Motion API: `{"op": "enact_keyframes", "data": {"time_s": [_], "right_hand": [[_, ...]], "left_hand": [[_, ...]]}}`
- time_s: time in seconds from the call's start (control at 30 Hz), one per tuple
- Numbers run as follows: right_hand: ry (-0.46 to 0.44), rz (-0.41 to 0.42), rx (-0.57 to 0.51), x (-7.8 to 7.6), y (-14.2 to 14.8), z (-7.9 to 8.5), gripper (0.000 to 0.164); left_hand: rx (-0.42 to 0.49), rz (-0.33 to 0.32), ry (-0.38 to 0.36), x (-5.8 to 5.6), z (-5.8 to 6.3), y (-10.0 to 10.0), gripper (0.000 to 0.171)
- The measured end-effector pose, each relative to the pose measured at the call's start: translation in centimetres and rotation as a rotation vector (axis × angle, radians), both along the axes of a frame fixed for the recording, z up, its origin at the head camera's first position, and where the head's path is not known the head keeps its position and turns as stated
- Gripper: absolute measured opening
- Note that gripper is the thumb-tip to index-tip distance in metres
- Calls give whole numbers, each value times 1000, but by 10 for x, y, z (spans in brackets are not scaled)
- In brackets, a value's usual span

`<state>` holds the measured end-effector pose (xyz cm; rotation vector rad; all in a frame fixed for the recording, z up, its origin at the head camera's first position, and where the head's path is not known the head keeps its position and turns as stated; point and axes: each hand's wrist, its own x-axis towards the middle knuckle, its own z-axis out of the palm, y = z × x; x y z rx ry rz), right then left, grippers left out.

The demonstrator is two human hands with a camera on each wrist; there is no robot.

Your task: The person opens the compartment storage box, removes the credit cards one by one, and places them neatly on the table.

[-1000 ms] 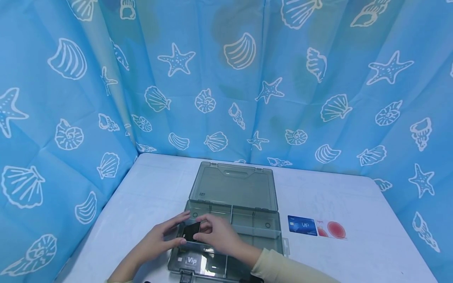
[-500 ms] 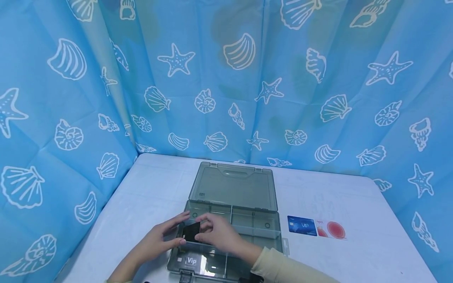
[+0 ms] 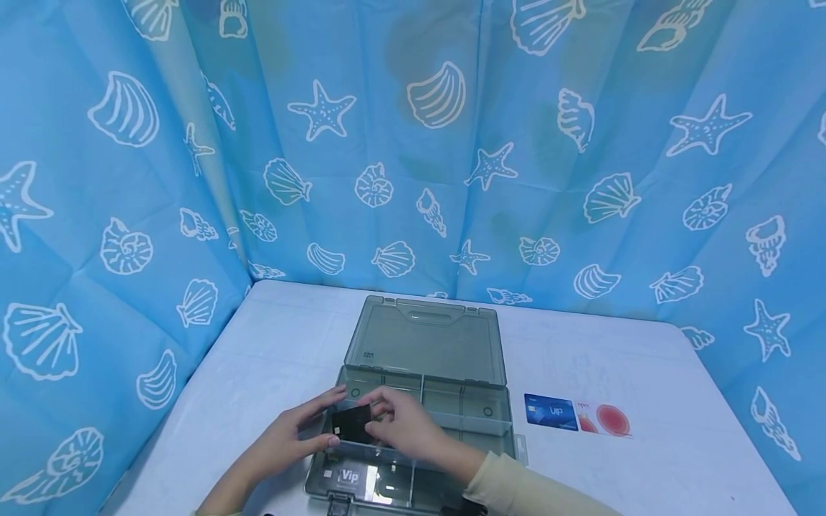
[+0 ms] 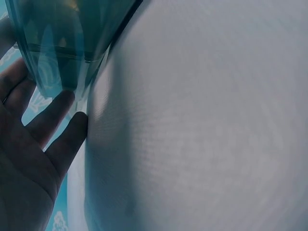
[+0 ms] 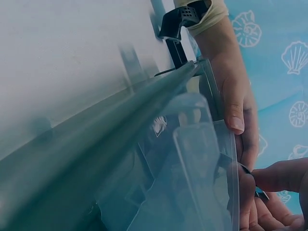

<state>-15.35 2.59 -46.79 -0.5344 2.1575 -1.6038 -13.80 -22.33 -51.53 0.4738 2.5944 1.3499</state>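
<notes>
My right hand (image 3: 406, 428) pinches a black card (image 3: 352, 424) with a small light chip by its right edge, between thumb and fingers. The card is tilted in the left middle compartment of a smoky clear divided box (image 3: 449, 389). On the box's left side lies my left hand (image 3: 284, 438), fingers spread and touching the outer wall, thumb at the rim. The left wrist view shows these fingers (image 4: 54, 115) fairly straight against the box. Through the front left compartment shows another dark card (image 3: 349, 476) marked "Vip".
The box's lid (image 3: 426, 342) is folded back behind it on the white table (image 3: 284, 337). Right of the box lie a blue "VIP" card (image 3: 551, 412) and a white card with a red circle (image 3: 604, 418). A blue shell-patterned curtain (image 3: 387, 143) surrounds the table.
My right hand has shifted slightly to the right with the black card, and more of the card's face shows. The left hand has stayed where it was.
</notes>
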Motion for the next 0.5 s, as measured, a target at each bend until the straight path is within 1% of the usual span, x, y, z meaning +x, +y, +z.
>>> {"op": "enact_keyframes", "data": {"time_s": [0.27,0.5], "right_hand": [[9,-31,12,3,5,2,35],[17,-38,-12,5,15,1,34]], "left_hand": [[-9,5,-4,1,1,0,70],[-19,3,-4,0,2,1,71]]}}
